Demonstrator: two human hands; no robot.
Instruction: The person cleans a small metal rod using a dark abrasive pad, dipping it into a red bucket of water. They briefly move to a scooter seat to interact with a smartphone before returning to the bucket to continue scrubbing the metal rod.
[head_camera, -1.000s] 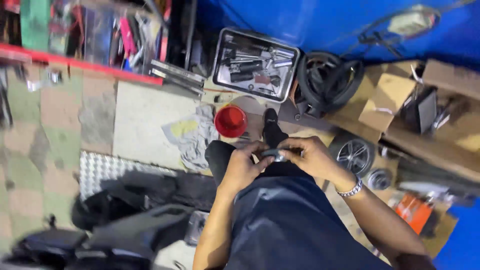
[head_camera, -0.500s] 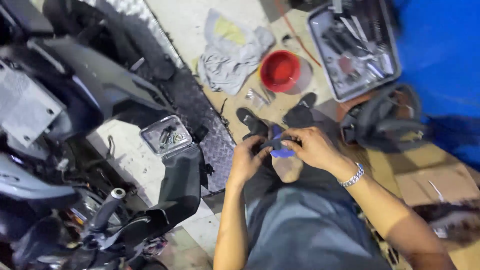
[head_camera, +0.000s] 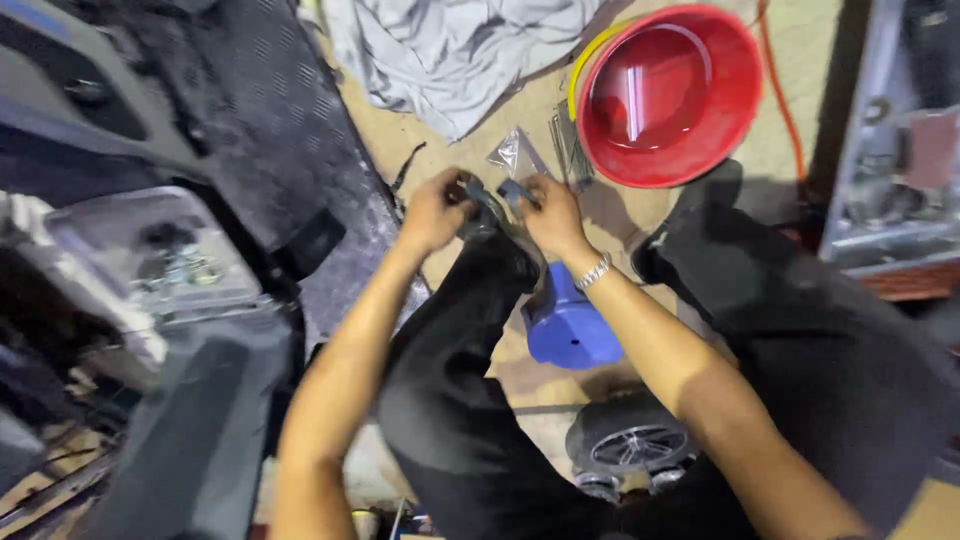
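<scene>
My left hand (head_camera: 436, 210) and my right hand (head_camera: 548, 212) meet above my left knee, both closed on a small dark curved part (head_camera: 497, 193) held between them. The part's exact shape is blurred. A metal bracelet (head_camera: 592, 271) sits on my right wrist. My legs in black trousers (head_camera: 470, 380) spread out below the hands. A blue plastic stool (head_camera: 568, 322) shows between my knees.
A red plastic bowl (head_camera: 668, 95) sits on the floor just beyond my hands, beside a grey rag (head_camera: 450, 55) and small clear bags (head_camera: 515, 153). A dark scooter body (head_camera: 150, 260) fills the left. A small wheel (head_camera: 630, 445) lies below the stool. A metal tool tray (head_camera: 895, 150) is at right.
The view has swung and closed in on the hands and floor. Both hands stay together on the small dark part, now held lower toward the left knee.
</scene>
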